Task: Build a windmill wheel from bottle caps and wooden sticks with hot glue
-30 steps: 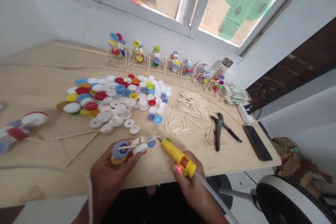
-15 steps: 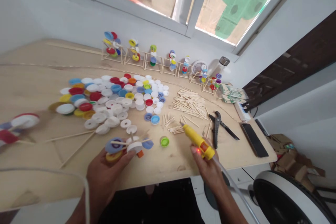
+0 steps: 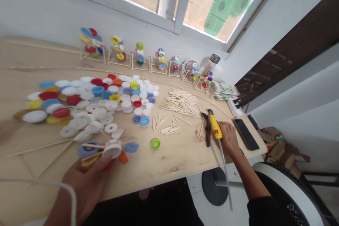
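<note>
My left hand (image 3: 84, 180) is closed on a small wheel of bottle caps (image 3: 112, 149) joined by thin wooden sticks, held over the table's near edge. Blue, yellow, red and orange caps stick out around its white middle cap. At the right, my right hand (image 3: 230, 138) is closed at the side of a yellow glue gun (image 3: 215, 127); its grip is partly hidden by the fingers. The gun's nozzle end lies over black-handled pliers (image 3: 208, 132). A lone green cap (image 3: 155, 143) lies between my hands.
Many loose caps (image 3: 97, 90) cover the left side of the table. Wooden sticks (image 3: 182, 102) lie in a pile at centre right. Finished cap wheels on stick frames (image 3: 140, 56) line the wall. A phone (image 3: 246, 134), power strip (image 3: 234, 108) and standing fan (image 3: 286, 187) are at the right.
My right hand has moved the glue gun right and away from me, onto the pliers. My left hand still holds the cap wheel. The whole view has shifted to the right.
</note>
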`<state>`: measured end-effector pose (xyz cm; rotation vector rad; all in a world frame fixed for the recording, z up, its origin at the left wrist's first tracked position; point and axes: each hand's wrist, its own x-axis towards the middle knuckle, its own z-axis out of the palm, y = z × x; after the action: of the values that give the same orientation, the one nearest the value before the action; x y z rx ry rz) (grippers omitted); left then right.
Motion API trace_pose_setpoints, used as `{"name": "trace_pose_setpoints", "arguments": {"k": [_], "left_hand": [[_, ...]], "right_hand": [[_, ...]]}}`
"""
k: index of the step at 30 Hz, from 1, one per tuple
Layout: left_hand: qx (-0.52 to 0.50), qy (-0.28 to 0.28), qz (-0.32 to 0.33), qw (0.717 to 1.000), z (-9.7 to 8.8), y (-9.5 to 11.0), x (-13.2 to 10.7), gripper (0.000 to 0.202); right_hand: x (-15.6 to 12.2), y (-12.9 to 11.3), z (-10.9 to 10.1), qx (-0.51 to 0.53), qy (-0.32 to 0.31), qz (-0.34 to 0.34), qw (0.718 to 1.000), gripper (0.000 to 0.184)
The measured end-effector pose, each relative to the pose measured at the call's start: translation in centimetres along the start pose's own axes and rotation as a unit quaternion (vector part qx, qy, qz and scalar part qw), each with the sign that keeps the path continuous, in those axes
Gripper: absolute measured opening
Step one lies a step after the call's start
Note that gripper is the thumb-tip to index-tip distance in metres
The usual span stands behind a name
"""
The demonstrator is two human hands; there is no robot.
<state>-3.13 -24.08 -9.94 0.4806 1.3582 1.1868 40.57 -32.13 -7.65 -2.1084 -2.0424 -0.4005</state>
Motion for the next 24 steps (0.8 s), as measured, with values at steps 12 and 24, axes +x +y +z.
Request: {"name": "trace_pose_setpoints", "arguments": {"k": [12,24], "left_hand": [[-0.108,0.010,-0.035,0.994,1.7,1.6,-1.3,0.040],[-0.066,0.026,0.013,0.997,0.2,-1.3,-0.1,0.044]], "right_hand": [[0.8,-0.2,-3.2,-0.006,-0.030,-0.028,0.999,0.055],[3.2,-21.5,-0.7,0.274,-0.074,-0.021,0.959,0.028]]}}
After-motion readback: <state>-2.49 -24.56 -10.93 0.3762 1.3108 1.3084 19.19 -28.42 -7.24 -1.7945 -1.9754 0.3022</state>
